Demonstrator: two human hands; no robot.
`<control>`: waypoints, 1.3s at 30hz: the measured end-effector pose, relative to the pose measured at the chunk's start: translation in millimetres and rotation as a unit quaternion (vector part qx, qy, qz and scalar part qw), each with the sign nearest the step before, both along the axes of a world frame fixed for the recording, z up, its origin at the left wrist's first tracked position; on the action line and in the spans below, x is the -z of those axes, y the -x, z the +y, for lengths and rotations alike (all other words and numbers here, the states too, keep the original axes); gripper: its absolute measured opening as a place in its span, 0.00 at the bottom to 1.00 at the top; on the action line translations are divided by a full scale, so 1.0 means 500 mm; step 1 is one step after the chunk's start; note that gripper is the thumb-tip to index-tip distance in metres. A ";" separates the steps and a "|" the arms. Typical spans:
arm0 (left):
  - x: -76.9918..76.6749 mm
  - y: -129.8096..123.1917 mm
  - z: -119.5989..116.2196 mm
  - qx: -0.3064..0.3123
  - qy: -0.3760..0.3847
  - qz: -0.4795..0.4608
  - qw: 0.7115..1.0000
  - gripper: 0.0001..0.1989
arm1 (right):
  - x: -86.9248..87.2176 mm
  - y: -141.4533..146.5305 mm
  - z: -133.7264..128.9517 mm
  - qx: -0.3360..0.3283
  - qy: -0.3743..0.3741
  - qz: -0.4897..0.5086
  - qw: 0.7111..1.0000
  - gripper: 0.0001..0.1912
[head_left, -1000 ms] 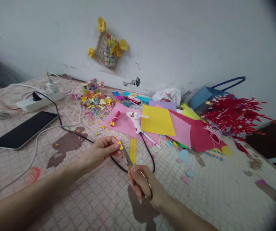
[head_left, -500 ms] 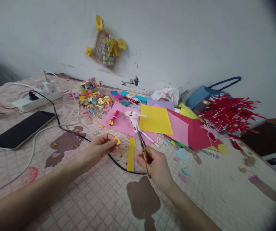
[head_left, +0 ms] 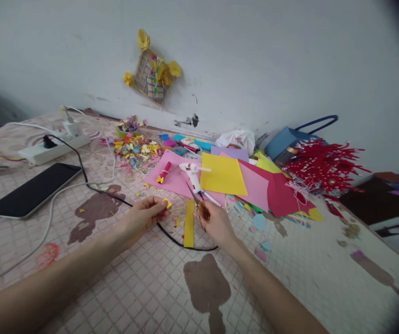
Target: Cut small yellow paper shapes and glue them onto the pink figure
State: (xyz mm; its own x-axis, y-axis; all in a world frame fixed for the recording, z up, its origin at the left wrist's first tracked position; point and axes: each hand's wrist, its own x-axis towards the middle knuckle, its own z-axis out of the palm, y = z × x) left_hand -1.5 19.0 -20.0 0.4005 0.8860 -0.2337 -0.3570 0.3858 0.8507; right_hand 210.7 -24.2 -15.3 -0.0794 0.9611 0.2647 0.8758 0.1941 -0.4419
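My left hand (head_left: 150, 213) pinches a small yellow paper piece (head_left: 167, 202) between thumb and fingertips. To its right, my right hand (head_left: 216, 220) is wrapped round the handles of the scissors (head_left: 197, 199), whose blades point up and left toward the glue gun. A yellow paper strip (head_left: 188, 225) lies upright on the table between the two hands. Beyond them, the white glue gun (head_left: 191, 176) rests on pink paper (head_left: 171, 178), beside a yellow sheet (head_left: 223, 174) and a small red roll (head_left: 165, 170).
Paper scraps (head_left: 138, 148) are heaped at the back. A tablet (head_left: 32, 190) and power strip (head_left: 53, 148) are at the left, with cables crossing the table (head_left: 133, 287). Red tinsel-like stems (head_left: 324, 164) and a blue bag (head_left: 282, 141) stand at the right.
The scissors have turned, their tips now pointing further left, and my right hand has shifted slightly left and up. My left hand still pinches the yellow piece.
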 end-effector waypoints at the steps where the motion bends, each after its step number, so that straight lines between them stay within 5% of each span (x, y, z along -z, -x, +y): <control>1: -0.001 0.000 -0.001 0.001 -0.001 -0.001 1.000 0.10 | -0.003 -0.001 0.009 -0.017 -0.002 -0.004 1.000 0.01; 8: -0.004 -0.001 -0.003 0.004 -0.003 -0.008 1.000 0.11 | -0.011 0.001 0.052 -0.103 -0.001 -0.035 0.994 0.09; 18: -0.005 -0.002 -0.002 0.003 -0.001 -0.014 1.000 0.11 | 0.017 0.016 0.092 -0.091 -0.033 -0.069 0.993 0.10; 30: -0.006 -0.003 -0.004 0.008 -0.011 0.010 1.000 0.10 | -0.009 -0.016 0.075 -0.063 -0.047 -0.035 0.996 0.10; 39: -0.011 -0.005 -0.006 0.000 -0.007 0.018 1.000 0.11 | 0.012 0.001 0.091 -0.077 -0.023 -0.012 0.997 0.09</control>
